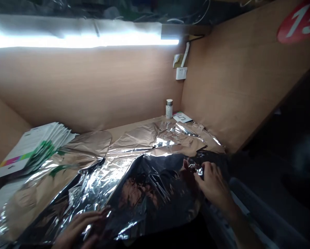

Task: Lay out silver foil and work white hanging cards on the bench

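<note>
A large, shiny silver foil sheet (144,193) spreads over the work surface, creased and reflecting the light. Its near part hangs toward me in dark, mirror-like folds. At the lower left, my left hand (75,228) is closed on the near edge of the foil, fingers on top and thumb below, partly blurred and cut off by the frame. My right hand (213,183) pinches a crumpled bit of the foil's right side between thumb and fingers. What lies under the foil is hidden.
Printed cards (22,150) with green parts are stacked at the left. A white bottle (169,109) stands in the back corner beside a numbered card (181,117). Cardboard walls (98,86) enclose the surface. A socket (181,73) and a bright tube light (134,42) are above.
</note>
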`<state>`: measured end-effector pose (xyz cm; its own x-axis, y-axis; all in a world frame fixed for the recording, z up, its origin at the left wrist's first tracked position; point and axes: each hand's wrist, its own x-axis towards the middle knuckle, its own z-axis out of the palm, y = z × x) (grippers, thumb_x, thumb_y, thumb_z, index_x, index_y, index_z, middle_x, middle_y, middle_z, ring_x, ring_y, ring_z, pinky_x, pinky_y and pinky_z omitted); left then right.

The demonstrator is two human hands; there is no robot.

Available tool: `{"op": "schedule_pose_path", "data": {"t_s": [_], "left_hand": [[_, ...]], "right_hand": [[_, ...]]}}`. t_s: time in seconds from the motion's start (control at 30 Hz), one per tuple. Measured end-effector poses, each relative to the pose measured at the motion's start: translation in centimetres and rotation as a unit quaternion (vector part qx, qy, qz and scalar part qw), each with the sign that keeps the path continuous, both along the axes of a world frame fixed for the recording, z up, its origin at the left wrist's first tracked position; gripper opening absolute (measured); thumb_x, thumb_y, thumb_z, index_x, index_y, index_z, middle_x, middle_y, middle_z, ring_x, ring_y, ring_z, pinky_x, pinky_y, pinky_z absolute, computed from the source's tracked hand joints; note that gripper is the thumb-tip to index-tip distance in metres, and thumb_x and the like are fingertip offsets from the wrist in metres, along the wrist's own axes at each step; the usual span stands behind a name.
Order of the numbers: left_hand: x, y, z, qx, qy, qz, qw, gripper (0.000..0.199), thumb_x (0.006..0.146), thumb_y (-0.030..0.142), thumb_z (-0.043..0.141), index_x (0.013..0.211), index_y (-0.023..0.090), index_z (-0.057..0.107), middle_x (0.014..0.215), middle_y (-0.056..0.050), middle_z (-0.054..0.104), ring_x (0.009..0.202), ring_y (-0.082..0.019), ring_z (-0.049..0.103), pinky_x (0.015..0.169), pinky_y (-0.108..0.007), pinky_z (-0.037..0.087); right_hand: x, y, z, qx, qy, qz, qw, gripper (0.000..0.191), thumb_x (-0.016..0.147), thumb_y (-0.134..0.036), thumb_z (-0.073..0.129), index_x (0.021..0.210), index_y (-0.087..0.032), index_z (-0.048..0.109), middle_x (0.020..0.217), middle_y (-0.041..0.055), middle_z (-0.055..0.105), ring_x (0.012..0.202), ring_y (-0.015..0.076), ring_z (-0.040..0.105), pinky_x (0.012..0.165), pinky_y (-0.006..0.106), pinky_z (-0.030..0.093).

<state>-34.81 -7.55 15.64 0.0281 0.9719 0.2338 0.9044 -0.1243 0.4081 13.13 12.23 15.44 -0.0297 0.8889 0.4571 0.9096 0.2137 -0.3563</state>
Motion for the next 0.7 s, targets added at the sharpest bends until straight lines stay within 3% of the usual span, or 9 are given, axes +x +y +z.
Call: {"op": "schedule_pose_path", "data": {"t_s": [0.1, 0.13, 0.2, 0.27, 0.4, 0.47, 0.53, 0.63, 0.7], "left_hand": [[1.0, 1.7, 1.6, -0.053, -0.005, 0.213, 0.976, 0.059, 0.097, 0.067, 0.036, 0.117, 0.020, 0.066, 0.124, -0.012, 0.064, 0.115, -0.030, 0.060, 0.095, -0.043, 0.048], [1.6, 2.5, 1.8, -0.086, 0.020, 0.235, 0.968, 0.064, 0.097, 0.069, 0.032, 0.110, 0.018, 0.067, 0.115, -0.015, 0.065, 0.108, -0.031, 0.060, 0.092, -0.045, 0.046], [2.8, 3.8, 1.5, -0.155, 0.049, 0.228, 0.960, 0.065, 0.097, 0.072, 0.031, 0.095, 0.017, 0.064, 0.102, -0.013, 0.064, 0.097, -0.029, 0.059, 0.086, -0.042, 0.042], [3.2, 4.1, 0.6, -0.188, 0.039, 0.171, 0.966, 0.062, 0.096, 0.071, 0.034, 0.084, 0.016, 0.058, 0.096, -0.012, 0.060, 0.089, -0.025, 0.056, 0.081, -0.038, 0.039], [1.1, 3.5, 0.0, -0.179, -0.128, 0.119, 0.968, 0.060, 0.092, 0.073, 0.040, 0.079, 0.015, 0.044, 0.078, -0.006, 0.049, 0.073, -0.017, 0.045, 0.069, -0.030, 0.036], [-0.4, 4.0, 1.5, -0.168, -0.255, 0.130, 0.943, 0.064, 0.086, 0.080, 0.048, 0.087, 0.016, 0.042, 0.069, 0.000, 0.045, 0.064, -0.014, 0.041, 0.059, -0.026, 0.033], [-1.7, 5.1, 3.5, -0.137, -0.324, 0.199, 0.915, 0.075, 0.072, 0.087, 0.058, 0.095, 0.018, 0.041, 0.056, 0.006, 0.037, 0.050, -0.011, 0.033, 0.049, -0.023, 0.025], [-3.1, 6.4, 6.1, -0.128, -0.298, 0.269, 0.907, 0.079, 0.060, 0.078, 0.069, 0.103, 0.016, 0.046, 0.056, 0.006, 0.041, 0.048, -0.010, 0.032, 0.047, -0.020, 0.021], [-3.2, 6.1, 6.8, -0.160, -0.217, 0.257, 0.928, 0.070, 0.065, 0.067, 0.068, 0.108, 0.014, 0.050, 0.065, 0.001, 0.052, 0.052, -0.013, 0.042, 0.049, -0.022, 0.028]], "right_hand": [[-1.8, 0.2, 2.2, 0.099, -0.077, -0.012, 0.992, 0.053, 0.102, -0.051, 0.044, 0.139, -0.014, 0.051, 0.141, 0.0180, 0.047, 0.125, 0.0337, 0.045, 0.105, 0.048, 0.038], [-2.7, 0.7, 2.4, 0.111, -0.096, 0.014, 0.989, 0.058, 0.104, -0.053, 0.039, 0.149, -0.017, 0.046, 0.153, 0.0159, 0.038, 0.136, 0.0333, 0.038, 0.110, 0.049, 0.034], [-4.3, 2.3, 1.6, 0.083, -0.153, 0.079, 0.982, 0.064, 0.106, -0.057, 0.032, 0.161, -0.025, 0.037, 0.165, 0.0103, 0.021, 0.151, 0.0324, 0.020, 0.119, 0.052, 0.022], [-5.3, 4.2, -0.5, -0.007, -0.217, 0.138, 0.966, 0.066, 0.105, -0.063, 0.028, 0.162, -0.030, 0.036, 0.167, 0.0081, 0.020, 0.154, 0.0340, 0.013, 0.121, 0.058, 0.012], [-5.7, 8.0, -3.7, -0.061, -0.236, 0.167, 0.955, 0.072, 0.103, -0.070, 0.022, 0.163, -0.031, 0.032, 0.168, 0.0098, 0.014, 0.156, 0.0334, 0.008, 0.120, 0.059, 0.006], [-6.8, 10.0, -3.4, -0.045, -0.231, 0.173, 0.956, 0.073, 0.104, -0.068, 0.021, 0.164, -0.029, 0.030, 0.168, 0.0130, 0.011, 0.156, 0.0336, 0.008, 0.120, 0.059, 0.008], [-8.9, 12.2, -1.9, -0.046, -0.227, 0.192, 0.954, 0.073, 0.104, -0.067, 0.021, 0.165, -0.029, 0.027, 0.168, 0.0143, 0.013, 0.155, 0.0353, 0.011, 0.119, 0.061, 0.008], [-12.8, 14.9, 0.9, -0.053, -0.218, 0.221, 0.949, 0.073, 0.103, -0.068, 0.022, 0.164, -0.029, 0.028, 0.167, 0.0124, 0.016, 0.153, 0.0363, 0.016, 0.118, 0.063, 0.009], [-14.7, 15.3, 2.4, -0.054, -0.224, 0.224, 0.947, 0.074, 0.103, -0.069, 0.025, 0.164, -0.028, 0.029, 0.167, 0.0141, 0.017, 0.154, 0.0377, 0.014, 0.118, 0.063, 0.008]]}}
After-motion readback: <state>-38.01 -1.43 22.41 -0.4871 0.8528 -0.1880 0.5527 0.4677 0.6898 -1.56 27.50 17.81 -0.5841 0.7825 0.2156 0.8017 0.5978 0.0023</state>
